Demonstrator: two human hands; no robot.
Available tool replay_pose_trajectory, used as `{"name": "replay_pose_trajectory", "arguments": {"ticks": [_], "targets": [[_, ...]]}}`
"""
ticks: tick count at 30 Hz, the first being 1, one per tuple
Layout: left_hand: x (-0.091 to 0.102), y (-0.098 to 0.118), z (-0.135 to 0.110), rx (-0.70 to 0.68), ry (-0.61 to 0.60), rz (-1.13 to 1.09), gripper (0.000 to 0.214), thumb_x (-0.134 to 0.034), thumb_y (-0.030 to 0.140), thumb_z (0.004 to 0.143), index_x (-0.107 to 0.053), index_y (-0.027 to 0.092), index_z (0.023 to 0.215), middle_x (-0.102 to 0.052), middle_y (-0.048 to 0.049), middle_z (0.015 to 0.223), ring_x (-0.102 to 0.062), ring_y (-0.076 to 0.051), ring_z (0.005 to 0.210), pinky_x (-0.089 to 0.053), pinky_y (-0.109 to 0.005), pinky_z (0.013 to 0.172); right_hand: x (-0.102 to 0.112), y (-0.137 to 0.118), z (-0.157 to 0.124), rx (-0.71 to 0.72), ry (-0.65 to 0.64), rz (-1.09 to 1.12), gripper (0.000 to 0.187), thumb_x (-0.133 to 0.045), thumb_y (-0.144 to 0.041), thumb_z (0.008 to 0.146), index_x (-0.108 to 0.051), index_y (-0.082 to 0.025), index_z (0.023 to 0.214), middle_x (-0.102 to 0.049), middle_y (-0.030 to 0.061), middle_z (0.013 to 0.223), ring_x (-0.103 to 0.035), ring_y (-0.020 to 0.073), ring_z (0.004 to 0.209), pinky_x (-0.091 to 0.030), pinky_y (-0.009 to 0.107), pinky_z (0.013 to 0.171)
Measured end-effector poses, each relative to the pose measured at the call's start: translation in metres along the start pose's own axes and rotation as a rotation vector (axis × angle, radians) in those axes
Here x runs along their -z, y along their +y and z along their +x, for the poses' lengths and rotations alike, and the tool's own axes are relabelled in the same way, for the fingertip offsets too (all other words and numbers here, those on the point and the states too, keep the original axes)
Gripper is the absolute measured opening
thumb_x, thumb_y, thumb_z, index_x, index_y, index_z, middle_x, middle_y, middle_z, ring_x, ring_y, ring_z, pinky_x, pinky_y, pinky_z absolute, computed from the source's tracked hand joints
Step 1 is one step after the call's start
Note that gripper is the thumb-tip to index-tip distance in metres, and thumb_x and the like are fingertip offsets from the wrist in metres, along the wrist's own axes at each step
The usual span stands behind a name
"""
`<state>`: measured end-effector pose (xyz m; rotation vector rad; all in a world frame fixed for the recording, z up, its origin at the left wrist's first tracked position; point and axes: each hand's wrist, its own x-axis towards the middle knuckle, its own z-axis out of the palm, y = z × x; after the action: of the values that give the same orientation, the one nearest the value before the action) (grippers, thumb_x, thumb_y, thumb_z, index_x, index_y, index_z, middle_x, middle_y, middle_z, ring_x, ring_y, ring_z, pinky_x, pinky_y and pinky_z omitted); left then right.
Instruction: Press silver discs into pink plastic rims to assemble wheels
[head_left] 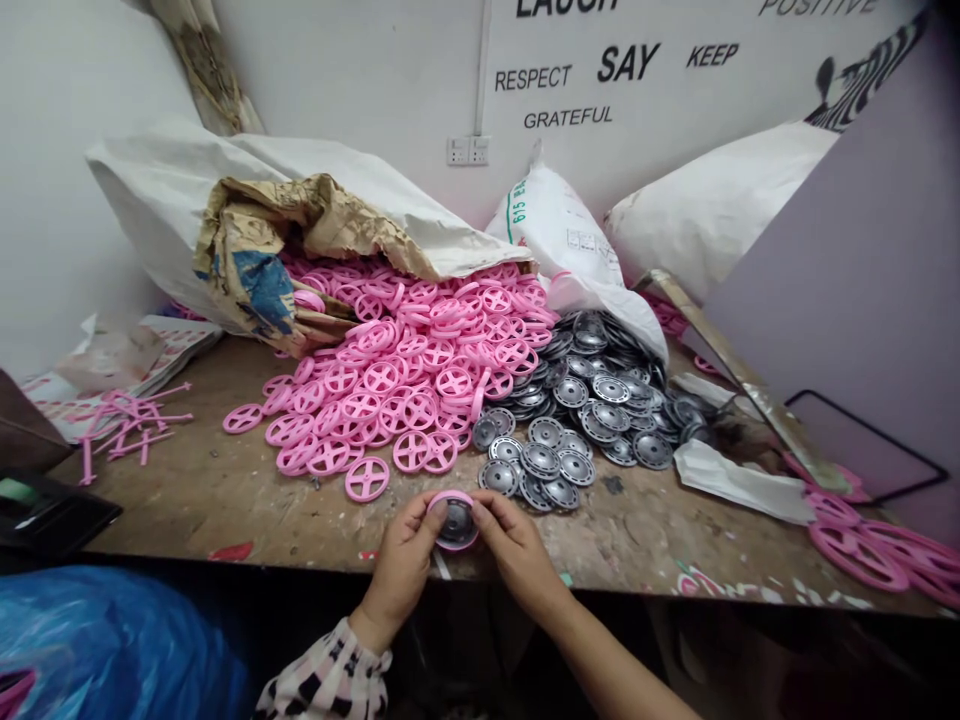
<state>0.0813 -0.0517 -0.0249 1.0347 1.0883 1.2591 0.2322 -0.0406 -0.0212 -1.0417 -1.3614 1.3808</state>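
Observation:
Between my two hands, over the table's front edge, is a small toy wheel [456, 526] with a pink rim around a dark grey hubcap disc. My left hand [409, 550] grips its left side, thumb on the face. On the other side my right hand [517, 545] pinches the rim with thumb and fingers. The fingers behind the wheel are hidden. Just beyond lies a large heap of pink spoked wheels [382, 378]. To its right is a pile of dark grey hubcap discs [540, 460], some touching the pink ones.
A white sack with a torn brown paper lining [322, 215] spills the pink wheels. Another white sack [559, 225] stands behind the discs. Pink rods [135, 425] lie at left, larger pink wheels [859, 555] at right. A blue plastic bag [112, 640] bulges below the table's left edge.

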Motion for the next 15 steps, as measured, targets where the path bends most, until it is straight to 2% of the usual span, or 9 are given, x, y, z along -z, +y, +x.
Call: {"name": "replay_pose_trajectory", "arguments": {"ticks": [8, 13, 15], "targets": [[-0.0003, -0.0020, 0.0021, 0.016, -0.003, 0.027, 0.036, -0.063, 0.043, 0.083, -0.068, 0.014, 0.103, -0.071, -0.0083, 0.098, -0.063, -0.021, 0.091, -0.047, -0.029, 0.082, -0.0057, 0.0016, 0.0061, -0.071, -0.023, 0.165, 0.037, -0.068, -0.052, 0.078, -0.065, -0.018, 0.092, -0.066, 0.0021, 0.083, -0.059, 0.0154, 0.076, -0.046, 0.028, 0.073], [0.0025, 0.0016, -0.0008, 0.018, -0.069, 0.011, 0.036, -0.063, 0.041, 0.083, -0.067, 0.014, 0.106, -0.070, -0.0092, 0.103, -0.063, -0.022, 0.096, -0.047, -0.032, 0.086, -0.0041, -0.0006, 0.0067, -0.066, -0.035, 0.184, 0.037, -0.069, -0.051, 0.077, -0.065, -0.017, 0.093, -0.066, 0.0028, 0.085, -0.059, 0.0166, 0.080, -0.046, 0.030, 0.078], [0.0010, 0.0038, -0.0017, 0.022, -0.051, -0.014, 0.037, -0.065, 0.041, 0.081, -0.066, 0.015, 0.108, -0.070, -0.0091, 0.105, -0.063, -0.023, 0.100, -0.047, -0.033, 0.089, -0.0019, -0.0003, 0.0068, -0.072, -0.024, 0.220, 0.037, -0.069, -0.050, 0.077, -0.063, -0.018, 0.094, -0.066, 0.0026, 0.087, -0.059, 0.0162, 0.081, -0.045, 0.029, 0.077]]}}
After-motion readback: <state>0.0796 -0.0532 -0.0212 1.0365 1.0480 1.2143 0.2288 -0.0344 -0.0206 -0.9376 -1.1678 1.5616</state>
